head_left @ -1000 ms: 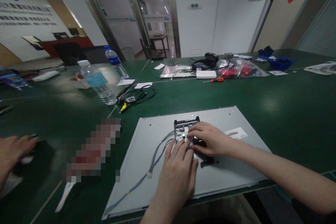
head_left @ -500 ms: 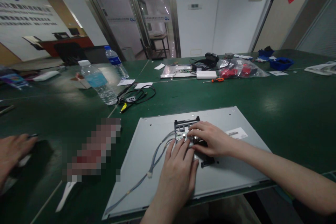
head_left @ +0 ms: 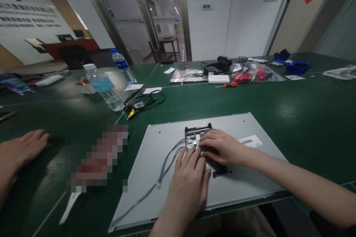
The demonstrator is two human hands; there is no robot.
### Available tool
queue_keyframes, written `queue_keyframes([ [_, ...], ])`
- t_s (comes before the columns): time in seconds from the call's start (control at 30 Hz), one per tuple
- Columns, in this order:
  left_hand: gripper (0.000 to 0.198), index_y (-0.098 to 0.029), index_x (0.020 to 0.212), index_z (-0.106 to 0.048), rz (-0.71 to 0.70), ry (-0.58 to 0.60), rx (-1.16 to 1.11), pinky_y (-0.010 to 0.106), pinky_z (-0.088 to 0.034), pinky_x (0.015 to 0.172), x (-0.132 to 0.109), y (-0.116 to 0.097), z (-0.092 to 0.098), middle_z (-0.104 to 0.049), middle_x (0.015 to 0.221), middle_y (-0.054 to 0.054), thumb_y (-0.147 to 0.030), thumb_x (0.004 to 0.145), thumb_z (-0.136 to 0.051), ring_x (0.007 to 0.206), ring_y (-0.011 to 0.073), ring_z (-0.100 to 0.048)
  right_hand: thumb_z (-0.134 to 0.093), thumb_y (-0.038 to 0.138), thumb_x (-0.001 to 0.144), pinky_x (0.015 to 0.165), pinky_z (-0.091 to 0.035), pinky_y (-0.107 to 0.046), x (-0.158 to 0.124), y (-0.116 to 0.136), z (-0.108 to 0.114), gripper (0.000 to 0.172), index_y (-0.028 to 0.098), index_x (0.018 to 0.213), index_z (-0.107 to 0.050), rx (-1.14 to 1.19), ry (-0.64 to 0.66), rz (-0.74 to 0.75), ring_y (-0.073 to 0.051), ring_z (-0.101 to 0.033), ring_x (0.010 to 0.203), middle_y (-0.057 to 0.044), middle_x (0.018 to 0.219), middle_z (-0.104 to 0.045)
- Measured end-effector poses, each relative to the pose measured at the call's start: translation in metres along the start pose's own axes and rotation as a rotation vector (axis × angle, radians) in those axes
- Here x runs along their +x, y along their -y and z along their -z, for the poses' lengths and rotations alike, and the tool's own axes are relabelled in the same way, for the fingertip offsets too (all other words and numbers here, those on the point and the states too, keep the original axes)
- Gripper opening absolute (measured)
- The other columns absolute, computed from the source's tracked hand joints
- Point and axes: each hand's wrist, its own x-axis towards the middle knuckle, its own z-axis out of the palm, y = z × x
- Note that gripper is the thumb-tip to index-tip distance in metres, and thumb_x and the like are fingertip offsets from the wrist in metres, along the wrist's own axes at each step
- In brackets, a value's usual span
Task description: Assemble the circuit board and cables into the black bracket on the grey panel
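Observation:
A flat grey metal panel [head_left: 244, 177] lies in front of me on the green table. At its middle sits a black plastic frame [head_left: 198, 129] with a small green circuit board [head_left: 191, 143]. Grey-blue cables [head_left: 164, 164] run from the board to the panel's front left corner. My left hand [head_left: 189, 177] rests on the panel, its fingers stretched out with their tips at the board's near edge. Over the right side of the frame, the fingers of my right hand [head_left: 219, 148] are bent and drawn together; whatever is between them is hidden.
Another person's hand [head_left: 27, 146] rests at the left, near a blurred-out item [head_left: 97, 155]. Water bottles [head_left: 102, 87] stand beyond it, with a black cable [head_left: 150, 102] close by. An orange-handled screwdriver [head_left: 230, 85], a white box [head_left: 218, 79] and plastic bags [head_left: 258, 72] lie farther back.
The fingers of my right hand have drawn closer together over the frame. My left hand has barely moved. The other person's hand has shifted to the right and up.

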Motion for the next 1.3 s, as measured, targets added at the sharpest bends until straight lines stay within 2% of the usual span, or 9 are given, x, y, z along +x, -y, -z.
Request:
queue_keyframes([
  [0.3, 0.023, -0.016, 0.108, -0.063, -0.022, -0.043, 0.000, 0.055, -0.033, 0.112, 0.0003, -0.0016, 0.0025, -0.060, 0.130, 0.012, -0.019, 0.091, -0.048, 0.125, 0.0291, -0.051, -0.061, 0.020, 0.088, 0.095, -0.047, -0.042, -0.0009, -0.0010, -0.0004, 0.026, 0.018, 0.114, -0.061, -0.022, -0.009, -0.019, -0.024, -0.056, 0.111, -0.011, 0.116, -0.064],
  [0.63, 0.021, -0.017, 0.104, -0.064, -0.019, -0.048, -0.026, 0.056, -0.034, 0.111, 0.0001, -0.0008, 0.0023, -0.063, 0.122, 0.011, -0.018, 0.090, -0.048, 0.120, 0.0290, -0.054, -0.061, 0.020, 0.088, 0.096, -0.047, -0.042, -0.0005, 0.0021, 0.0021, 0.030, 0.017, 0.117, -0.058, 0.011, -0.009, -0.007, -0.024, -0.054, 0.115, -0.012, 0.119, -0.062],
  [1.3, 0.020, -0.016, 0.103, -0.063, -0.033, -0.051, -0.029, 0.055, -0.034, 0.111, 0.0000, -0.0010, 0.0024, -0.062, 0.119, 0.011, -0.019, 0.091, -0.048, 0.117, 0.0278, -0.055, -0.062, 0.017, 0.087, 0.092, -0.048, -0.041, 0.0005, 0.0026, 0.0000, 0.023, 0.018, 0.110, -0.059, 0.021, 0.016, -0.004, -0.023, -0.056, 0.110, -0.011, 0.114, -0.064],
])
